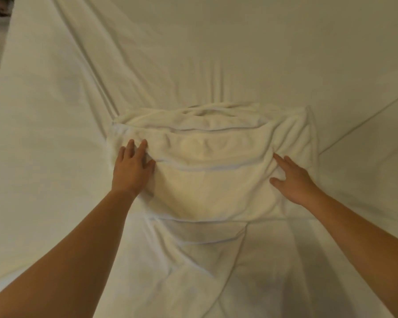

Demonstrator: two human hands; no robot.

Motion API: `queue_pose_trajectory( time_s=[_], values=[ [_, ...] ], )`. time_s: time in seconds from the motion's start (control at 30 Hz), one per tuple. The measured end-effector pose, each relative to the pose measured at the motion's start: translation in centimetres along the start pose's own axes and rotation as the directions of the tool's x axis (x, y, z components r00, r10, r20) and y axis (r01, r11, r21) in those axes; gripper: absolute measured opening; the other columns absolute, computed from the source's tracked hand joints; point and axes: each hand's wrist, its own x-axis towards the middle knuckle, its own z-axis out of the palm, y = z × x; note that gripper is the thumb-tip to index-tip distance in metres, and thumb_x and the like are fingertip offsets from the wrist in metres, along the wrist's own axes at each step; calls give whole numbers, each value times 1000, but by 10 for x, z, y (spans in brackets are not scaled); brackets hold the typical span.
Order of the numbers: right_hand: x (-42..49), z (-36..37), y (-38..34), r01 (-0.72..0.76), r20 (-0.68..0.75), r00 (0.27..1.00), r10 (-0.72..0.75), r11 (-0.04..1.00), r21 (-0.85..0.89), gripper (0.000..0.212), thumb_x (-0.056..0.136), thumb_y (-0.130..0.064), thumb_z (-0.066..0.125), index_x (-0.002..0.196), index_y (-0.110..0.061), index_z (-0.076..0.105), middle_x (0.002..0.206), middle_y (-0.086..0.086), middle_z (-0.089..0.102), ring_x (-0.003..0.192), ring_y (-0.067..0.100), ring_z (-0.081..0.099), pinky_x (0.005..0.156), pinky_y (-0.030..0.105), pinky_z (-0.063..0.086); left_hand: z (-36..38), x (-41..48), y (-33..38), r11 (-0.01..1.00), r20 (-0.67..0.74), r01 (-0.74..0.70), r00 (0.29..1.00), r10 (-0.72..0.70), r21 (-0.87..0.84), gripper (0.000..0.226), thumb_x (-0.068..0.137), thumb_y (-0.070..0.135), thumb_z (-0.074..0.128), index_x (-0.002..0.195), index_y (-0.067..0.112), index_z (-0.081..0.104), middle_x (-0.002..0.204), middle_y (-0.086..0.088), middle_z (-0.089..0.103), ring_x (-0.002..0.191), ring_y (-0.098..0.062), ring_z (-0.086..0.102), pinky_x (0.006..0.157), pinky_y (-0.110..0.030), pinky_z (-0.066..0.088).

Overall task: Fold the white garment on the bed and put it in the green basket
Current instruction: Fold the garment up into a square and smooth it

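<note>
A person's two hands rest on a white garment (216, 171) partly folded into a thick, rumpled rectangle near the middle of a bed (285, 53). The left hand (132, 167) lies flat on the bundle's left edge, fingers spread and pressing down, gripping nothing. The right hand (293, 180) lies on the right side, fingers extended and open, its fingertips at a pucker in the cloth; it too holds nothing. The garment's far edge shows several loose, uneven layers, and a further stretch of white cloth runs from the near edge toward the person; whether that is more garment or the bed sheet cannot be told. The green basket is not in view.

The risks appear to lie in the cloth itself. The fabric looks soft and thick, so the stacked layers at the far edge may slide apart once the pressing hands lift. A grab at only the top layer would likely let the lower folds spill open. Because garment and bed sheet are nearly the same colour, a hand reaching under the bundle could pinch the sheet along with it and drag the bedding, which is already creased around the bundle. With the basket out of sight, the carry means turning away, and a loosely held bundle could unfold on the way.
</note>
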Motion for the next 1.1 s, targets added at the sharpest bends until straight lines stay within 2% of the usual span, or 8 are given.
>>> queue_pose_trajectory(
  time_s=[0.1,0.17,0.23,0.4,0.67,0.83,1.0,1.1],
  values=[
    [-4,-10,6,-3,-1,1000,3,996,84,73,96,-34,61,158,-27,24,165,7,23,150,27,26,123,38,21,-5,6,11,998,-29,47,998,-48,-32,61,99,43,52,156,29,37,166,-14,25,152,-37,19,123,-49,21],
    [-9,-17,10,-1,-14,1000,3,993,121,70,96,-32,60,157,-25,27,164,8,27,149,26,28,123,39,23,-10,10,21,999,-32,46,998,-47,-24,62,95,52,46,151,26,42,159,-17,36,149,-36,27,120,-50,28],
    [-17,-25,18,-5,-46,999,12,988,157,67,97,-28,60,156,-23,30,161,9,32,147,26,31,122,38,25,-13,12,41,999,-50,8,999,-10,-34,65,92,58,40,148,25,45,152,-18,45,143,-39,35,116,-50,33],
    [-31,-32,44,-30,-132,990,54,983,179,64,93,-22,64,152,-18,39,154,12,43,142,28,39,119,39,30,-4,17,109,983,-127,-182,975,184,32,56,100,39,53,150,17,47,154,-20,44,138,-42,42,116,-49,35],
    [-50,-25,85,-155,-125,971,203,937,313,68,90,-21,66,152,-13,37,148,19,47,133,34,48,111,37,37,32,22,230,906,-31,-402,912,409,132,60,99,38,57,153,17,45,158,-19,41,143,-41,38,119,-47,29],
    [-59,-18,104,-220,-100,948,303,848,482,67,88,-19,68,149,-11,41,144,18,51,128,33,53,110,42,42,59,25,300,800,78,-560,827,557,215,68,96,51,36,157,21,36,160,-14,40,149,-36,32,123,-47,25],
    [-60,-14,115,-234,-68,940,335,776,586,62,87,-24,67,144,-15,46,139,14,55,124,30,56,106,46,45,82,29,360,661,162,-694,715,681,285,70,95,37,54,159,27,27,164,-9,32,154,-33,25,123,-48,26],
    [-58,-13,120,-234,-74,935,346,762,604,63,86,-24,67,144,-13,47,140,12,57,123,30,57,106,46,46,91,25,387,626,205,-727,683,701,283,74,95,30,62,160,27,27,165,-7,29,155,-35,20,125,-48,23]
  ],
)
